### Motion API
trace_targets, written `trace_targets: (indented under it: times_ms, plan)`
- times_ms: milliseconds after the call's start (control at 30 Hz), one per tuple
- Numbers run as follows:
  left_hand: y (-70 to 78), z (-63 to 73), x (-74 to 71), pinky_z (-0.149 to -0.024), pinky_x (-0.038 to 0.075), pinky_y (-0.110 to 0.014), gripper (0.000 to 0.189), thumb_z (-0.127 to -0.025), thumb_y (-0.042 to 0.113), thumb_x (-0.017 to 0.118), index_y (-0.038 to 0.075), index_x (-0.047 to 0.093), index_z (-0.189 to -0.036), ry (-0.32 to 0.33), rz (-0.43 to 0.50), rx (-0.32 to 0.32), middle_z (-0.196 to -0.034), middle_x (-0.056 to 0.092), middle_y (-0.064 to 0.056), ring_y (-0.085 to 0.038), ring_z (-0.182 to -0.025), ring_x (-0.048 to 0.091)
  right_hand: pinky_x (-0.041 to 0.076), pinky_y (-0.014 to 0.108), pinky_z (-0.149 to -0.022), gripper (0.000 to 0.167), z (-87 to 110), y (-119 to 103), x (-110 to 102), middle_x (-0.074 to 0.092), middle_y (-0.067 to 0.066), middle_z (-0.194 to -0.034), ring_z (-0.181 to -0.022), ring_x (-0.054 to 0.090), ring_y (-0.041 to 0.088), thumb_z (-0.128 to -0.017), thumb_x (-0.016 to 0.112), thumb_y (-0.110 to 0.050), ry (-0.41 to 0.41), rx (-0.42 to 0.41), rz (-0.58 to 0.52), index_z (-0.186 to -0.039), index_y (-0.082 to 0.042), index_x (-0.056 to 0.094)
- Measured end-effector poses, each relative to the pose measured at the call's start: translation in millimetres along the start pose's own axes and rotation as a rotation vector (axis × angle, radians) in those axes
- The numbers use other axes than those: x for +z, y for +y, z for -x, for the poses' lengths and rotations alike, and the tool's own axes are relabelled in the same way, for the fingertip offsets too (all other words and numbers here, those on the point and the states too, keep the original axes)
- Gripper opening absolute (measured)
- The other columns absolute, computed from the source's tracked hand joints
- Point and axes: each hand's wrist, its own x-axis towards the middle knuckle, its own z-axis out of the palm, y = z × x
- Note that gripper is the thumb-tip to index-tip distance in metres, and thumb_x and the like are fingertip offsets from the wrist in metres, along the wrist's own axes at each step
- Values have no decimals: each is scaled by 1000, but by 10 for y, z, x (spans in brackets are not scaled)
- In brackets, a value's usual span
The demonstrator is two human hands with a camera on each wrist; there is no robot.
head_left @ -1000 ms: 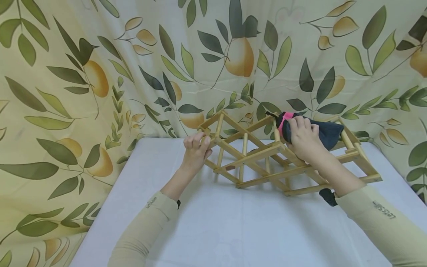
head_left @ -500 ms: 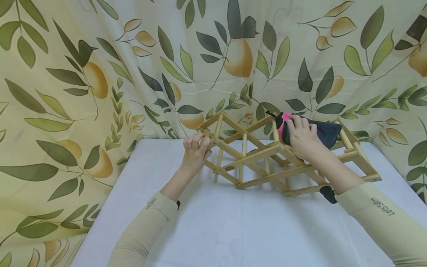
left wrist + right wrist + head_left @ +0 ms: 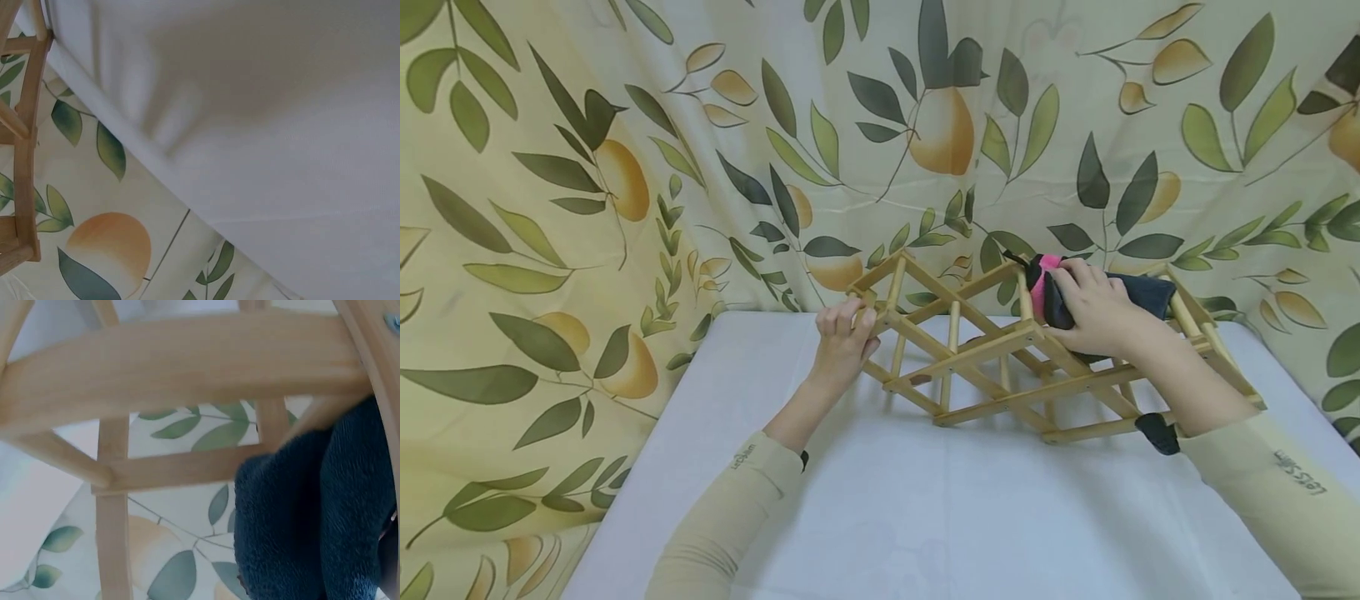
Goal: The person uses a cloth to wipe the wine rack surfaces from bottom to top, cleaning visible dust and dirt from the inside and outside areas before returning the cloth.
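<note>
A folding lattice rack of pale wood (image 3: 962, 359) stands at the back of the table. My left hand (image 3: 842, 342) grips its left end, fingers curled over the top bar. Toward the rack's right end lies a dark blue rolled cloth (image 3: 1138, 293) with a pink band and a black cord. My right hand (image 3: 1093, 308) holds this roll from above, covering its middle. The right wrist view shows the fuzzy, towel-like cloth (image 3: 281, 519) reaching down between the wooden bars (image 3: 187, 362). Only the rack's edge (image 3: 26, 175) appears in the left wrist view; the left hand is out of that frame.
A white cloth covers the table (image 3: 880, 517). Behind and to the left hangs a curtain (image 3: 647, 375) printed with leaves and fruit, close behind the rack. A black piece (image 3: 1157, 433) sits at the right wrist.
My right hand has turned and its wrist has shifted right. The cloth's right part looks narrower, and some of it now shows below the hand. My left hand keeps its place on the rack.
</note>
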Motion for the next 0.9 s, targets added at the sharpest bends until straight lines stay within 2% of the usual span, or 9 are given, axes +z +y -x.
trace_targets:
  times_ms: [167, 333, 400, 667, 900]
  plan:
    - [-1, 3, 7, -78, 30, -42, 37, -76, 24, 59, 9, 38, -104, -6, -4, 2, -109, 34, -9, -27, -100, 31, 26, 61, -84, 70, 32, 28, -52, 27, 27, -130, -115, 31, 46, -80, 59, -32, -5, -32, -23, -131, 7, 31]
    - [-3, -1, 6, -78, 29, -43, 39, -75, 22, 60, 9, 38, -104, -7, 10, 4, -110, 33, -9, -28, -100, 30, 19, 62, -87, 56, 51, 42, -84, 29, 26, -132, -120, 29, 45, -87, 45, -24, 4, -34, -90, -132, 6, 33]
    - [-6, 4, 8, -77, 29, -43, 40, -74, 23, 61, 9, 39, -105, -4, 17, 2, -110, 33, -9, -29, -100, 30, 18, 62, -88, 52, 47, 43, -86, 29, 25, -132, -121, 28, 44, -89, 43, -22, 13, -29, -105, -133, 5, 35]
    - [4, 1, 17, -78, 30, -43, 37, -76, 21, 59, 9, 38, -105, -8, 12, 1, -110, 32, -9, -28, -100, 30, 22, 63, -85, 66, 0, 28, -35, 24, 26, -130, -117, 27, 46, -86, 55, -35, -7, 38, -1, -136, 1, 31]
    - [-4, 2, 15, -77, 30, -42, 39, -75, 21, 60, 8, 38, -105, -9, 1, 1, -110, 32, -9, -28, -100, 30, 24, 63, -86, 67, -55, -39, 40, 28, 29, -126, -112, 31, 48, -84, 59, -34, -4, 59, 108, -131, 4, 29]
